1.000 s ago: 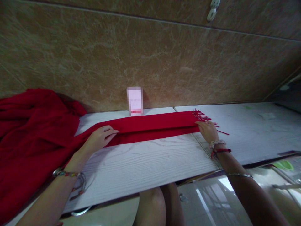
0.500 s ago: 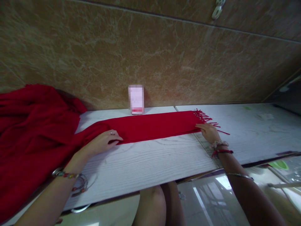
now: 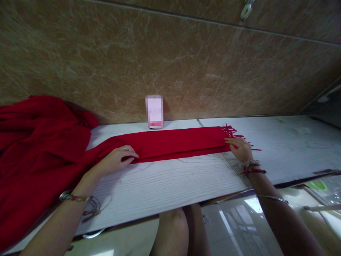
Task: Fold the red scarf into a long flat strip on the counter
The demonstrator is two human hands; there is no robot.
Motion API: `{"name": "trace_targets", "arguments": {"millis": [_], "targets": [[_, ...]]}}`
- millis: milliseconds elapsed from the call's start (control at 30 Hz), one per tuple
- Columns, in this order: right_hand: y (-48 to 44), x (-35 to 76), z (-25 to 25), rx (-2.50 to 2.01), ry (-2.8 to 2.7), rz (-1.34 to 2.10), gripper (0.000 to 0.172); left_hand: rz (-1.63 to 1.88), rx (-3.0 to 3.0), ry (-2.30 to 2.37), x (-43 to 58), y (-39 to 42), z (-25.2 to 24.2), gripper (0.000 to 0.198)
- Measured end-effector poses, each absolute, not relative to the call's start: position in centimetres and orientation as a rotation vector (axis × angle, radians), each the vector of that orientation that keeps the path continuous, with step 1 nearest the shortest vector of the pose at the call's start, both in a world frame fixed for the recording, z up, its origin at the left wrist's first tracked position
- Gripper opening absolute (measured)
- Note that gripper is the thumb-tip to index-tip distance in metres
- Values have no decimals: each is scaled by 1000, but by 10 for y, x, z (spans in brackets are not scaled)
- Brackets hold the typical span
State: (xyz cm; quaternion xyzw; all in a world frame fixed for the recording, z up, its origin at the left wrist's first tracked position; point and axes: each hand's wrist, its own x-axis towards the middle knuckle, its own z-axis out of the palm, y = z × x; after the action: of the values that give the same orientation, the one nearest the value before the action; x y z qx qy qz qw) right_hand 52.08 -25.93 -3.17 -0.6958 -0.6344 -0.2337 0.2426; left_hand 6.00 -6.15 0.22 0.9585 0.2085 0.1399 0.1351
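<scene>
A red fringed scarf (image 3: 173, 140) is lying lengthwise along a white wood-grain ledge (image 3: 173, 188), its folded strip stretching between the person's two hands. The left hand (image 3: 121, 156) is pinching the near edge at the strip's left end, thumb and fingertips closed on the cloth. The right hand (image 3: 241, 148) is gripping that same edge just beside the fringe (image 3: 230, 131), whose strands are spreading onto the ledge beyond. Left of the strip, the rest of the scarf is lying in a loose, rumpled heap.

The upper layer is sitting slightly back from the lower one, leaving a thin dark gap and a narrow red margin, so the step in hand is apparently lining up a lengthwise fold. The next move is calling for both hands to be matching the two edges evenly, without skewing the fringe end. Behind the strip, a pale pink object, probably a small box though its surface is pixelated, is standing against the marbled tile wall (image 3: 186, 64).
</scene>
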Motion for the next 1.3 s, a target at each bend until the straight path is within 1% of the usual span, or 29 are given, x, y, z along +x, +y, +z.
{"name": "trace_targets", "arguments": {"millis": [67, 200, 333, 433, 500, 567, 667, 733, 800, 933, 1000, 1167, 1300], "targets": [[-261, 521, -32, -1876, -1755, -551, 26, 334, 2769, 567, 60, -62, 1, 29], [-263, 521, -32, -1822, -1778, -427, 24, 332, 2769, 552, 59, -63, 0, 29], [-264, 521, -32, -1824, -1817, -309, 23, 219, 2752, 504, 59, -63, 0, 26], [-264, 520, -32, -1830, -1818, -256, 23, 236, 2741, 518, 58, -63, 1, 25], [-264, 519, -31, -1822, -1801, -243, 22, 315, 2732, 542, 58, -62, 2, 25], [-264, 517, -30, -1803, -1750, -249, 21, 472, 2707, 592, 58, -62, 3, 25], [-266, 514, -28, -1765, -1580, -291, 21, 750, 2617, 671, 57, -61, 7, 25], [-269, 515, -26, -1744, -1444, -295, 21, 849, 2556, 690, 56, -61, 10, 25], [-272, 516, -25, -1738, -1369, -229, 20, 772, 2546, 654, 55, -62, 11, 25], [-273, 523, -28, -1792, -1480, 20, 17, 266, 2636, 531, 56, -65, 10, 24], [-272, 525, -30, -1843, -1549, 63, 17, 178, 2676, 545, 58, -67, 9, 24], [-270, 525, -32, -1881, -1617, -48, 19, 262, 2758, 583, 60, -66, 6, 24], [-271, 522, -30, -1807, -1584, -297, 20, 507, 2814, 676, 58, -64, 3, 23]]}}
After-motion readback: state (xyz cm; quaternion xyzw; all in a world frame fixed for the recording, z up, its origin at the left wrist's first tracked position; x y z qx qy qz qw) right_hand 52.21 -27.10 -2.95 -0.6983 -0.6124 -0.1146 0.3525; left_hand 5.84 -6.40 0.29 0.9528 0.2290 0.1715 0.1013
